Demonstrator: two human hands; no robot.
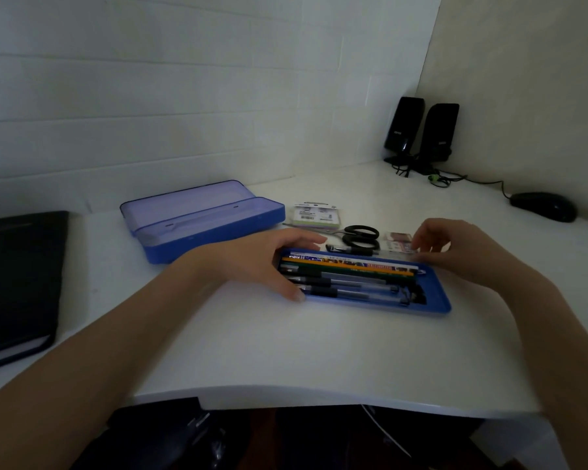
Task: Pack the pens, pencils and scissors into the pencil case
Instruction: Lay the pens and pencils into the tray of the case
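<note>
The pencil case (204, 220) stands open on the white surface (286, 351), beyond my left hand (269, 262) and just off to its left, its lid tipped back and its blue base bare inside. Between my two hands lies a flat blue tray (435, 300) filled with pens and pencils (347, 276) laid side by side along its length. My left hand grips the tray's left end, fingers curled over the far corner and thumb pressed to the near edge. My right hand (455, 249) hovers at the tray's far right corner, fingers bent and loosely spread over a small clear packet (399, 244); I cannot tell whether it actually pinches anything. Just beyond the tray, between my hands, the black-handled scissors (357, 234) lie flat on the surface, with a single black pen (350, 249) touching the tray's far rim. A small labelled card (314, 215) sits past the scissors. Far to the left of my left hand rests a black folder (17, 276); well beyond my right hand are two black speakers (421, 134) and a mouse (543, 206).
</note>
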